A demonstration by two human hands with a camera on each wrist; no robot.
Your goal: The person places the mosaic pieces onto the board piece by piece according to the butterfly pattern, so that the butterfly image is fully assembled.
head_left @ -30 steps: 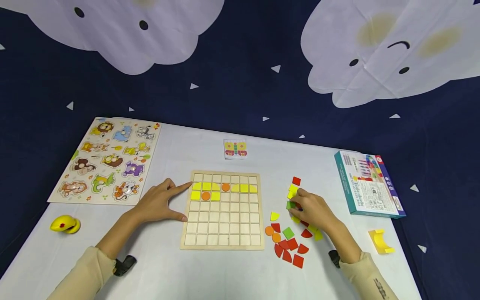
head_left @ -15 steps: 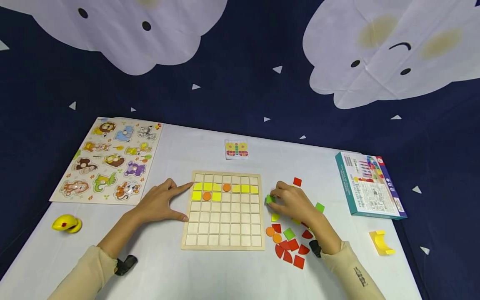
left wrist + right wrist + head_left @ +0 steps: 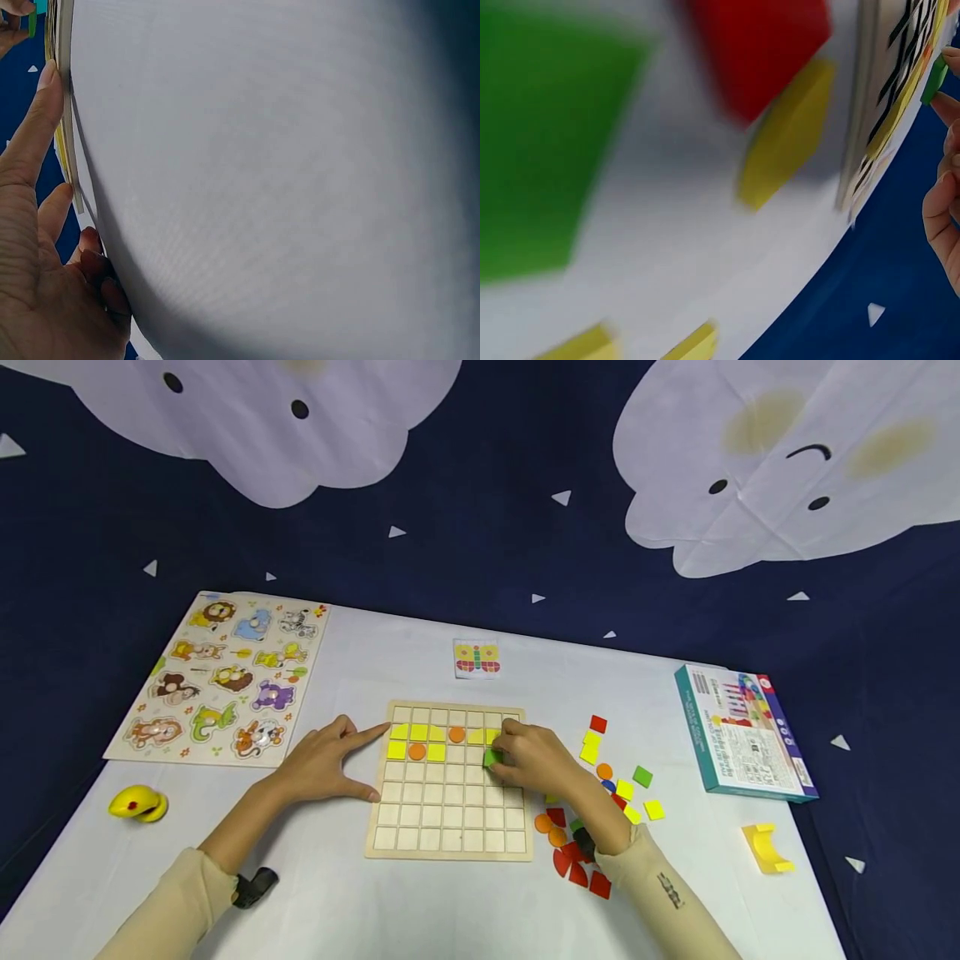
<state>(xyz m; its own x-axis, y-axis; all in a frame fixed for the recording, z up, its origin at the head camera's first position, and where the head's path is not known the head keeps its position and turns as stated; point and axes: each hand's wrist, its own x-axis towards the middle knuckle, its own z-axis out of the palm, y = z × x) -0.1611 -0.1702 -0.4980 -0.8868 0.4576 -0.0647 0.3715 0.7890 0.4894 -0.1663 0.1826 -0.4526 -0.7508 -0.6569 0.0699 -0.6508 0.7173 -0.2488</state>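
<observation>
A wooden grid board (image 3: 450, 816) lies on the white table, its upper rows holding yellow tiles (image 3: 418, 732) and two orange discs (image 3: 457, 735). My left hand (image 3: 315, 766) touches the board's left edge with index finger and thumb stretched apart. In the left wrist view, those fingertips meet the board's side (image 3: 66, 97). Over the right part of the board, my right hand (image 3: 538, 758) pinches a green square tile (image 3: 492, 757) between thumb and fingers. That green tile (image 3: 933, 79) also shows at the right wrist view's upper right. The hand covers some yellow tiles at the row's right end.
Loose red, yellow, green and orange pieces (image 3: 600, 883) lie right of the board, partly under the right forearm. A butterfly pattern card (image 3: 477, 660) lies behind it. An animal puzzle (image 3: 225, 681), yellow toy (image 3: 138, 803), box (image 3: 750, 731) and yellow curved block (image 3: 767, 848) stand around.
My right hand has taken a green square tile from the loose pieces and carried it left over the board. My left hand stays at the board's left edge.
</observation>
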